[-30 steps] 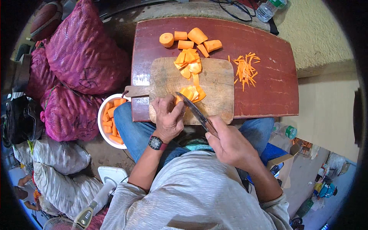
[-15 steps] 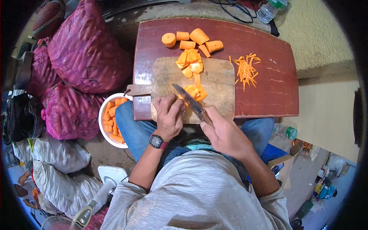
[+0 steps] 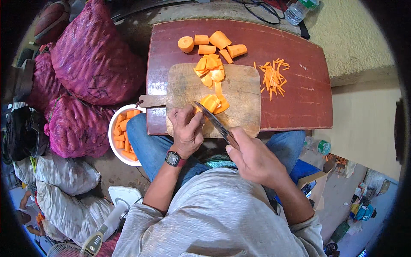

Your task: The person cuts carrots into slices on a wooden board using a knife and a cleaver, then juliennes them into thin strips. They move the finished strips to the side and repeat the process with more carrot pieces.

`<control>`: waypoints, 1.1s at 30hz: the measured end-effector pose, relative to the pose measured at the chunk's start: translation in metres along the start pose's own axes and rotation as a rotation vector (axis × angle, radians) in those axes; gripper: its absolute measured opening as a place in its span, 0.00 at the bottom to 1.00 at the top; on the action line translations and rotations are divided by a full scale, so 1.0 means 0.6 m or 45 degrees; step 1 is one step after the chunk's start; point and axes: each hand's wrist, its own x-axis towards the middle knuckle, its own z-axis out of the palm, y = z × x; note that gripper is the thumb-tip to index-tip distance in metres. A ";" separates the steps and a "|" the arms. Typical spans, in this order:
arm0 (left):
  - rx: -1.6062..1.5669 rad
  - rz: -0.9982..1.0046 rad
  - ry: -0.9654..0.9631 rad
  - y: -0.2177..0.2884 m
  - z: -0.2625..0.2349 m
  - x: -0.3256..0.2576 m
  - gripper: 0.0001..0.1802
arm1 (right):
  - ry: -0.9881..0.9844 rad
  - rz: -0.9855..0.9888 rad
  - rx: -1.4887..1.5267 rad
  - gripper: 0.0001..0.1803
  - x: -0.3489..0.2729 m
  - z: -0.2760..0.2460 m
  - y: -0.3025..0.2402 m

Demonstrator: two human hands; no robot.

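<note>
Snugly, the right grip (image 3: 254,159) wraps a knife (image 3: 214,121).

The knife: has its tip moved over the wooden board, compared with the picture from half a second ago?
Yes. Measured against the wooden board, the knife now has its tip lower in the picture and slightly to the right.

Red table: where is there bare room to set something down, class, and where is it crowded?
Bare: the table right of the carrot shreds; the cutting board between carrot slices and shreds. Crowded: around the knife and left hand; beyond the board, where carrot chunks sit.
</note>
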 end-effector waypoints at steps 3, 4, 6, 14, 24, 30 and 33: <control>-0.034 0.007 -0.016 0.000 -0.002 0.002 0.25 | 0.039 -0.098 0.008 0.17 0.024 0.004 -0.001; -0.033 0.007 -0.015 0.000 -0.002 0.002 0.25 | 0.039 -0.099 0.007 0.17 0.037 0.009 0.002; -0.007 0.042 0.011 -0.002 0.002 0.002 0.24 | 0.034 -0.067 -0.086 0.17 0.069 0.026 0.018; 0.005 0.033 0.061 0.005 0.003 0.002 0.21 | 0.056 -0.202 -0.125 0.17 0.118 0.040 0.059; -0.006 -0.042 -0.043 -0.005 0.003 -0.012 0.31 | 0.043 -0.066 0.052 0.18 0.036 -0.008 -0.020; -0.028 -0.004 -0.031 -0.002 0.001 -0.004 0.29 | 0.083 -0.254 -0.023 0.18 0.017 -0.006 0.007; -0.023 0.016 -0.013 0.000 -0.001 -0.002 0.29 | 0.093 -0.223 -0.049 0.17 0.016 0.001 0.008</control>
